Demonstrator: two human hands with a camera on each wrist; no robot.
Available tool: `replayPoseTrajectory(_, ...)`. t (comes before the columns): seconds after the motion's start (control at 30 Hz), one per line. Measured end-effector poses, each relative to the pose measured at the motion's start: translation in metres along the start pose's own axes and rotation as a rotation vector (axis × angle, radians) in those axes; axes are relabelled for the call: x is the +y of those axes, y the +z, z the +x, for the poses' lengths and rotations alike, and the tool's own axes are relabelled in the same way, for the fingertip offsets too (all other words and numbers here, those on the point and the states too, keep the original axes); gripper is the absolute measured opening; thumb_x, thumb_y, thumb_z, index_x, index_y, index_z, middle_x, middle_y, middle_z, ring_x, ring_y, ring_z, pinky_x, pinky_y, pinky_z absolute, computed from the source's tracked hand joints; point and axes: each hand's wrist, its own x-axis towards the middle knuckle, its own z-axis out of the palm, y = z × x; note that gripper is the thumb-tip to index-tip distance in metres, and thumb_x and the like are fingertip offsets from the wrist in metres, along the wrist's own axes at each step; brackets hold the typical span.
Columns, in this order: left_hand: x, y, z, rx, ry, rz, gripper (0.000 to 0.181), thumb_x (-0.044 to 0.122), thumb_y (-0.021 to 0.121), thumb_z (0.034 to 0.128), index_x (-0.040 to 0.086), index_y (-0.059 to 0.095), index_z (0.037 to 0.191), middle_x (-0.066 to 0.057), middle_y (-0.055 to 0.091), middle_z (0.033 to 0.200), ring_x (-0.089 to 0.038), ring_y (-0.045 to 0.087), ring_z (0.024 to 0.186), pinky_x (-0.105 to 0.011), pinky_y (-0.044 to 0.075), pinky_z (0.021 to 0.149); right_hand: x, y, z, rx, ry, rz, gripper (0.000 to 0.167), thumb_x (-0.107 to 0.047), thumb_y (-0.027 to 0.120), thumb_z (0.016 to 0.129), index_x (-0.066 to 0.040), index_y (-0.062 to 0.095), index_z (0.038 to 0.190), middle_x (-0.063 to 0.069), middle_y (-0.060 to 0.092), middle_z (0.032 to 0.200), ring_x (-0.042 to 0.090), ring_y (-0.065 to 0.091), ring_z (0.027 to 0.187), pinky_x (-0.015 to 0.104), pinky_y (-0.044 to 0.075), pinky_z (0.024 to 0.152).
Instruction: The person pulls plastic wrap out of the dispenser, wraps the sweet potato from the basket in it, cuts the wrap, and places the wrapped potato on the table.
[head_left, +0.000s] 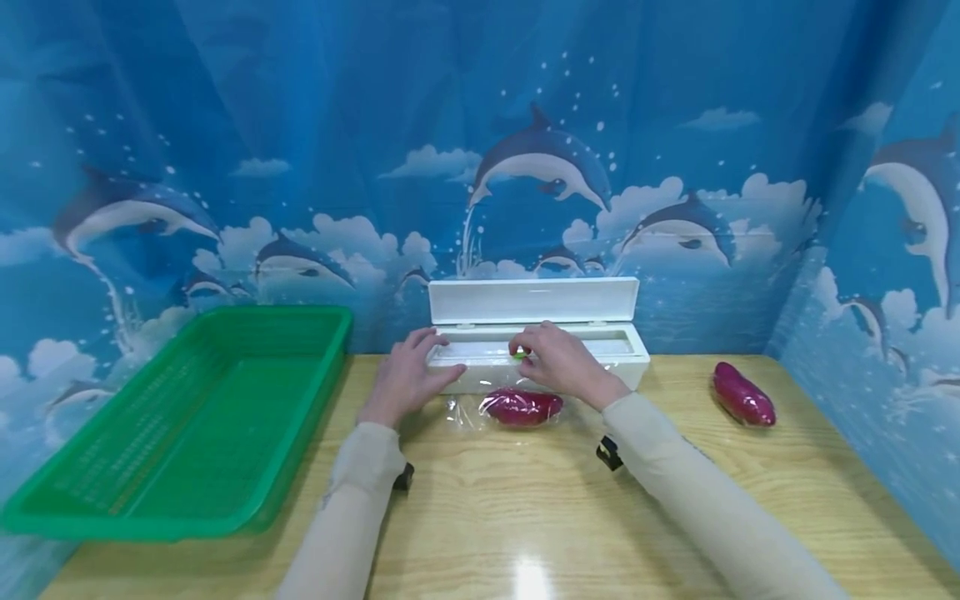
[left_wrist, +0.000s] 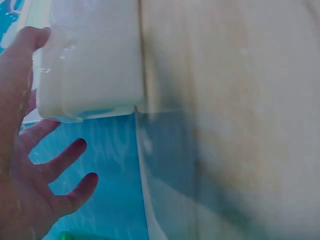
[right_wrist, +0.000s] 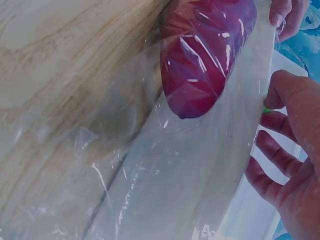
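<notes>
A white cling film dispenser (head_left: 480, 379) stands against the backdrop with its lid (head_left: 534, 302) raised. Clear film (right_wrist: 150, 180) hangs from it over the front. Wrapped in that film, a reddish-purple sweet potato (head_left: 522, 407) lies on the table right before the box. My right hand (head_left: 558, 358) pinches a small green slide cutter (head_left: 519, 356) at the box's front rim; most of the cutter is hidden by the fingers. At the box's left end, my left hand (head_left: 405, 379) rests with its thumb on the front edge and other fingers spread (left_wrist: 75, 192).
A green plastic basket (head_left: 300, 467) sits at the left of the wooden table (head_left: 480, 517). Over at the right lies another sweet potato (head_left: 742, 395), shiny as if wrapped. A dolphin-print backdrop (head_left: 375, 100) rises behind and to the right.
</notes>
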Motion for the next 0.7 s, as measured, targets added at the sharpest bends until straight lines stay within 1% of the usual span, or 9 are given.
replayPoseTrajectory(0.1, -0.002, 0.003, 0.000, 0.018, 0.019, 0.033, 0.063, 0.067, 0.060, 0.0919, 0.023, 0.059, 0.137, -0.006, 0.042, 0.161, -0.041, 0.051, 0.135, -0.065, 0.047, 0.105, 0.000, -0.003, -0.002, -0.007, 0.002, -0.037, 0.019, -0.009, 0.075, 0.086, -0.014, 0.074, 0.105, 0.001, 0.073, 0.099, 0.019, 0.061, 0.086, 0.033, 0.054, 0.074)
replayPoseTrajectory(0.27, -0.003, 0.003, 0.000, 0.029, 0.021, 0.059, 0.061, 0.066, 0.060, 0.0923, 0.024, 0.059, 0.136, -0.006, 0.043, 0.161, -0.041, 0.053, 0.133, -0.068, 0.047, 0.102, 0.002, -0.009, -0.007, -0.022, 0.023, -0.055, 0.021, -0.008, 0.074, 0.086, -0.014, 0.074, 0.106, 0.001, 0.073, 0.100, 0.020, 0.061, 0.087, 0.032, 0.054, 0.073)
replayPoseTrajectory(0.43, -0.003, 0.001, -0.001, 0.022, 0.022, 0.057, 0.062, 0.067, 0.059, 0.0926, 0.024, 0.059, 0.137, -0.006, 0.043, 0.161, -0.041, 0.052, 0.133, -0.070, 0.045, 0.103, 0.005, -0.011, -0.012, -0.011, 0.012, -0.051, 0.020, -0.007, 0.074, 0.086, -0.014, 0.074, 0.105, 0.001, 0.072, 0.097, 0.020, 0.063, 0.086, 0.034, 0.054, 0.071)
replayPoseTrajectory(0.7, -0.005, 0.003, -0.002, 0.033, 0.030, 0.062, 0.062, 0.070, 0.057, 0.0924, 0.027, 0.059, 0.137, -0.003, 0.043, 0.162, -0.040, 0.053, 0.130, -0.073, 0.043, 0.102, 0.005, -0.011, -0.014, -0.012, 0.038, -0.065, 0.022, -0.005, 0.073, 0.085, -0.015, 0.073, 0.105, 0.000, 0.073, 0.097, 0.020, 0.064, 0.085, 0.030, 0.053, 0.069)
